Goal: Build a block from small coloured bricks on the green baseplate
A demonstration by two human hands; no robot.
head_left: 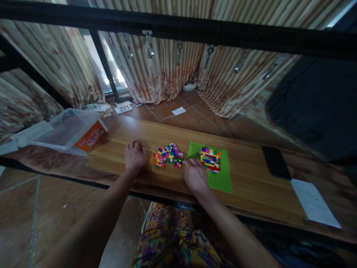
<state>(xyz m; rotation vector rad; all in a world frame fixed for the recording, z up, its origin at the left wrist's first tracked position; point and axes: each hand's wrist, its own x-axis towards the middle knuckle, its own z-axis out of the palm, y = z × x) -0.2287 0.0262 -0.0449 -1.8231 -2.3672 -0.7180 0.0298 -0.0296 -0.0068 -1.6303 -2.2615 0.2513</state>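
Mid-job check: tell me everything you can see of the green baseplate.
The baseplate is bright green, thin and roughly square, plastic by its look, with rows of small studs. It lies flat on the wooden tabletop, slightly turned to the table's edge. A multicoloured brick build sits on it, leaving bare studs along the right side and near edge. The right hand hides part of its left side; whether it touches the plate can't be told.
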